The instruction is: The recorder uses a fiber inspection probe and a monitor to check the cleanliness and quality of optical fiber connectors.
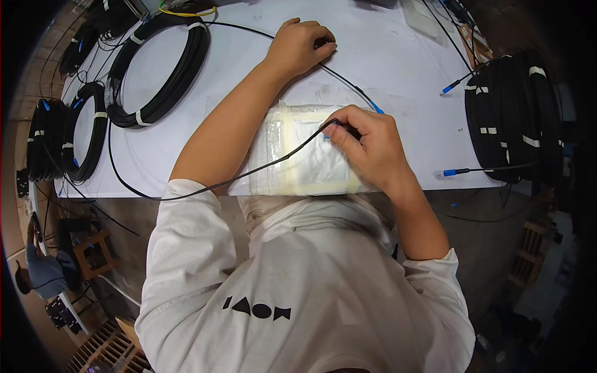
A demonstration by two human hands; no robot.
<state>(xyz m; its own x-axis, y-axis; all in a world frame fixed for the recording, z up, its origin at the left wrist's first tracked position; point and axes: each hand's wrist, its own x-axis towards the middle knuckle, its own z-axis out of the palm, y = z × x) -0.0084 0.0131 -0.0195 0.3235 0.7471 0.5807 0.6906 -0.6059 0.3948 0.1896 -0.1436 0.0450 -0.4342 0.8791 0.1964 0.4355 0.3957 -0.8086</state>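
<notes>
My right hand (367, 146) pinches a thin black cable (273, 163) near its blue-tipped end, just above a stack of clear plastic bags (305, 161) bound with pale tape at the table's near edge. The cable trails left and down off the edge. My left hand (301, 46) rests further out on the white table (398, 68), fingers closed around the same kind of black cable, which runs on to a blue connector (376, 107).
Black cable coils lie at the left: a large coil (163, 68) and a smaller coil (87, 130), more at the far left. A thick stack of coils (513, 115) sits at the right with blue-tipped ends (454, 171) sticking out. Another person (40, 270) sits below left.
</notes>
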